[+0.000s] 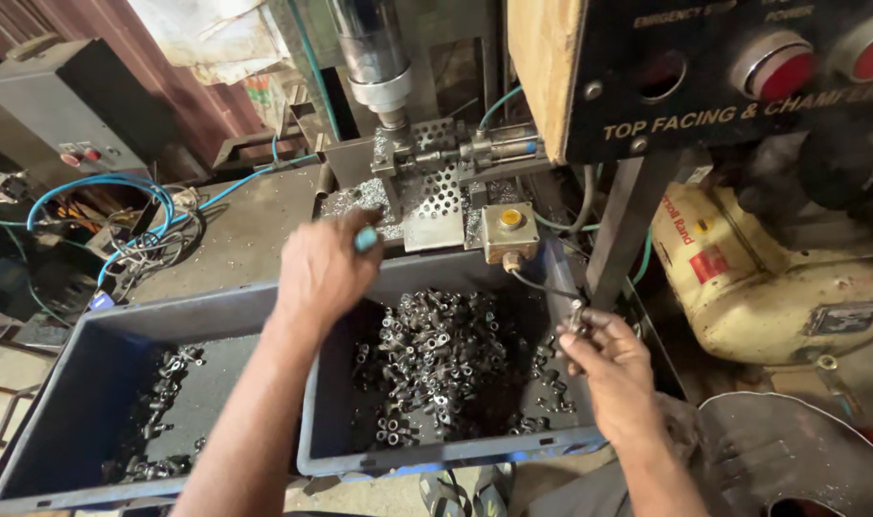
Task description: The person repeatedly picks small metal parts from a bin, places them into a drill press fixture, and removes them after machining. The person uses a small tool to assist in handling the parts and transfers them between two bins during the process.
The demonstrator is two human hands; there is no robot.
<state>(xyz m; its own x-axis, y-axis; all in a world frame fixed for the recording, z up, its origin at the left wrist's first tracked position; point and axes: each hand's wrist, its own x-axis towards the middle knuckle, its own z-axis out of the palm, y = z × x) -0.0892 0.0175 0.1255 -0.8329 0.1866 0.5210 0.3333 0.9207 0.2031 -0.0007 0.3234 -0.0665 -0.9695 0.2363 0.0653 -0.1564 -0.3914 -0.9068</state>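
Fingers [582, 325] hide small metal part [577, 314].

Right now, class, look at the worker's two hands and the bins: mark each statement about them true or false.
1. The right hand holds a small metal part. True.
2. The left hand grips a hammer. False: it holds a small teal-tipped tool.
3. The right bin holds many small metal parts. True.
4. The left bin is fuller than the right. False: it holds far fewer parts.
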